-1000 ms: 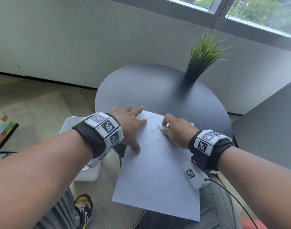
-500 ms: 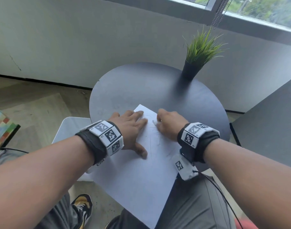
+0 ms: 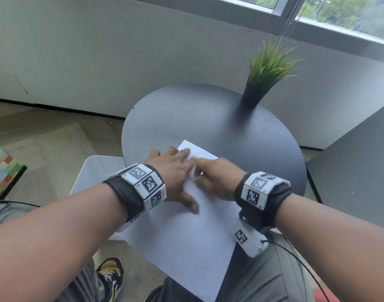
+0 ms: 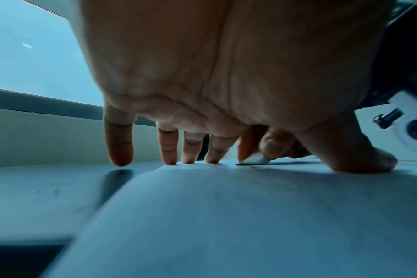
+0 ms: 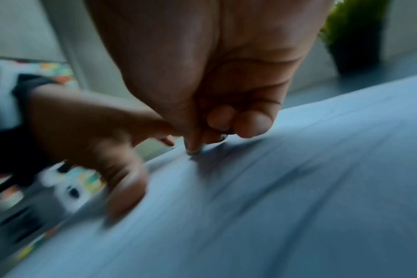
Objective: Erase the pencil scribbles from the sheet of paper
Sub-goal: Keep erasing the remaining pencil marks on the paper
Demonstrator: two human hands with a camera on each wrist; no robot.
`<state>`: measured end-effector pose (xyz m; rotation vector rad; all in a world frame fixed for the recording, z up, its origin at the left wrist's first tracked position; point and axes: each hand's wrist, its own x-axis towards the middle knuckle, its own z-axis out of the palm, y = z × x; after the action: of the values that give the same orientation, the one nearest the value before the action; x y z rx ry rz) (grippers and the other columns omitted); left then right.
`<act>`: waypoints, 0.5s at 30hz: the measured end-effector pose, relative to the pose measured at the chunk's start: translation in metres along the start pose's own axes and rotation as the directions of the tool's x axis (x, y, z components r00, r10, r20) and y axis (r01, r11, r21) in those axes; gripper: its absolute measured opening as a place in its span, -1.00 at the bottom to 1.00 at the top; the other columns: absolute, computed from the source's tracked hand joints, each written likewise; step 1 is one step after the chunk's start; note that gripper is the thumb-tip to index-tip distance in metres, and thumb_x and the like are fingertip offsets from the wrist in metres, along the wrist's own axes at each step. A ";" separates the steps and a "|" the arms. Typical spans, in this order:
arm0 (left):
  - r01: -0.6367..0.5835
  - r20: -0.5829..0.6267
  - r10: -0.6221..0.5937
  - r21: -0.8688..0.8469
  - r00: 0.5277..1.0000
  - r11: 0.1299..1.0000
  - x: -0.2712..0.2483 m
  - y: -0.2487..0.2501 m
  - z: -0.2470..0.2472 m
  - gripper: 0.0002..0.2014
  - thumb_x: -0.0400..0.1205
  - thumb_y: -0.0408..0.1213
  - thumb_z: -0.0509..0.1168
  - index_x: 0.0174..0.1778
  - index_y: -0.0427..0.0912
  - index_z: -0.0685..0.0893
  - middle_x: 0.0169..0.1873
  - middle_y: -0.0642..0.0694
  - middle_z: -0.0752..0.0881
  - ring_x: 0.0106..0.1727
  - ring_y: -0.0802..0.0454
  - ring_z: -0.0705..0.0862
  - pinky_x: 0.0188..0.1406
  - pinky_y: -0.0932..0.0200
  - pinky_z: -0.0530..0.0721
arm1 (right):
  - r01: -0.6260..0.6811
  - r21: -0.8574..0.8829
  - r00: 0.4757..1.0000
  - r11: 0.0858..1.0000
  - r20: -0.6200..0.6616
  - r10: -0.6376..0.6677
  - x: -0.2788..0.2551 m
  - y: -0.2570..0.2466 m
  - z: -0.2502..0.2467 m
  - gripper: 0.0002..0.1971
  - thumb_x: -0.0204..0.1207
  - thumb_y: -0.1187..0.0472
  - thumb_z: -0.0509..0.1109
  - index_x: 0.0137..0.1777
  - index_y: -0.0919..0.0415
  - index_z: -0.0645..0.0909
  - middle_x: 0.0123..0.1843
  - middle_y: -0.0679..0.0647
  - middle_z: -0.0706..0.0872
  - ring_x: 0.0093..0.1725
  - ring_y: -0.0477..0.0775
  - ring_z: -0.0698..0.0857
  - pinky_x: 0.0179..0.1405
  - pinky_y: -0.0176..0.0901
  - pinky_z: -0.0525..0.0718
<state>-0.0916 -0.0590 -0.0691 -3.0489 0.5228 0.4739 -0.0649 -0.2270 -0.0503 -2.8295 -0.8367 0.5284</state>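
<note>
A white sheet of paper lies on the round dark table, its near part hanging over the table's front edge. My left hand lies flat on the sheet's upper left part, fingers spread and straight, pressing it down. Close beside it, my right hand is curled round a small white eraser, whose tip touches the paper. The right wrist view is blurred; the pinching fingertips meet the sheet there. Pencil marks are too faint to make out.
A potted grass plant in a black pot stands at the table's far right. A white stool sits left of the table. A grey panel rises on the right. My knees and a shoe are below the sheet.
The right hand with the eraser has slid left, up against the left hand. The sheet has turned, its near part swinging left. The camera view has shifted.
</note>
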 end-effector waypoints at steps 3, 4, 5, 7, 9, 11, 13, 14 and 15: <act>-0.002 0.007 0.002 0.015 1.000 1.000 0.000 0.001 -0.002 0.35 0.07 0.78 0.14 0.72 0.04 0.05 0.73 -0.01 0.05 0.66 -0.12 0.10 0.44 -0.24 0.35 | -0.258 0.008 0.960 0.966 -0.107 0.257 0.017 0.019 -0.011 -0.80 0.59 0.04 0.22 0.08 0.13 0.52 0.12 0.18 0.71 0.08 0.26 0.64 -0.03 -0.05 0.60; 0.000 0.006 0.000 0.010 1.000 1.000 -0.001 0.000 -0.001 0.35 0.07 0.77 0.15 0.71 0.05 0.06 0.73 -0.02 0.05 0.67 -0.12 0.10 0.44 -0.24 0.35 | -0.241 -0.008 0.965 0.970 -0.106 0.239 0.017 0.014 -0.009 -0.79 0.59 0.05 0.21 0.09 0.14 0.51 0.12 0.19 0.70 0.07 0.27 0.64 -0.06 -0.06 0.57; 0.001 0.002 -0.001 0.000 1.000 1.000 -0.001 0.000 -0.001 0.33 0.08 0.76 0.17 0.71 0.07 0.08 0.73 -0.03 0.06 0.67 -0.12 0.10 0.44 -0.23 0.34 | -0.174 -0.026 0.982 0.984 -0.084 0.171 0.016 0.005 -0.004 -0.78 0.60 0.06 0.19 0.13 0.15 0.51 0.11 0.19 0.70 0.07 0.27 0.64 -0.09 -0.07 0.54; -0.001 0.000 0.001 -0.018 1.000 1.000 -0.002 -0.001 -0.002 0.30 0.08 0.75 0.20 0.69 0.11 0.11 0.73 -0.03 0.06 0.67 -0.11 0.09 0.44 -0.21 0.32 | -0.008 -0.029 1.000 1.000 -0.017 0.008 0.007 -0.009 0.006 -0.76 0.61 0.08 0.19 0.20 0.13 0.51 0.10 0.13 0.71 0.08 0.25 0.64 -0.11 -0.09 0.50; 0.001 0.010 -0.001 -0.016 1.000 1.000 -0.002 -0.001 -0.001 0.33 0.09 0.75 0.19 0.71 0.08 0.06 0.74 -0.02 0.04 0.68 -0.11 0.07 0.44 -0.22 0.32 | -0.064 0.007 0.997 0.998 -0.038 0.065 0.007 -0.003 -0.001 -0.80 0.59 0.06 0.24 0.12 0.10 0.55 0.07 0.11 0.72 0.05 0.22 0.65 -0.10 -0.10 0.53; 0.006 0.024 -0.006 -0.012 1.000 1.000 -0.001 -0.002 -0.001 0.36 0.09 0.75 0.18 0.73 0.04 0.01 0.74 -0.02 0.01 0.69 -0.11 0.05 0.45 -0.24 0.33 | -0.194 -0.004 0.976 0.981 -0.098 0.192 0.012 0.012 -0.011 -0.82 0.59 0.01 0.24 0.05 0.09 0.54 0.02 0.14 0.71 0.01 0.23 0.64 -0.10 -0.08 0.58; 0.004 0.035 -0.003 -0.019 0.999 1.000 -0.001 -0.003 -0.001 0.37 0.09 0.75 0.20 0.74 0.04 -0.02 0.75 0.00 -0.03 0.71 -0.09 0.01 0.47 -0.26 0.31 | -0.130 -0.071 0.987 0.989 -0.105 0.122 0.006 0.013 -0.010 -0.82 0.61 0.04 0.21 0.08 0.12 0.49 -0.03 0.16 0.68 -0.05 0.26 0.63 -0.16 -0.05 0.57; 0.000 0.040 0.001 -0.028 0.999 1.000 -0.002 -0.004 -0.001 0.37 0.10 0.74 0.21 0.74 0.05 -0.04 0.75 0.01 -0.06 0.72 -0.07 -0.01 0.49 -0.26 0.30 | -0.029 -0.101 0.997 0.994 -0.071 0.021 0.001 0.007 -0.008 -0.83 0.62 0.10 0.20 0.11 0.14 0.47 -0.05 0.15 0.67 -0.10 0.23 0.61 -0.21 -0.05 0.52; -0.004 0.048 0.005 -0.036 0.999 0.999 -0.002 -0.005 0.000 0.37 0.10 0.73 0.23 0.75 0.07 -0.08 0.76 0.01 -0.09 0.73 -0.06 -0.04 0.50 -0.26 0.29 | 0.088 -0.113 0.996 0.990 -0.007 -0.089 -0.008 -0.001 -0.004 -0.84 0.60 0.16 0.21 0.14 0.15 0.47 -0.07 0.11 0.66 -0.13 0.17 0.56 -0.23 -0.05 0.46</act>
<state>-0.0920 -0.0540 -0.0683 -3.0627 0.5251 0.5607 -0.0696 -0.2308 -0.0440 -2.8761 -1.0157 0.4655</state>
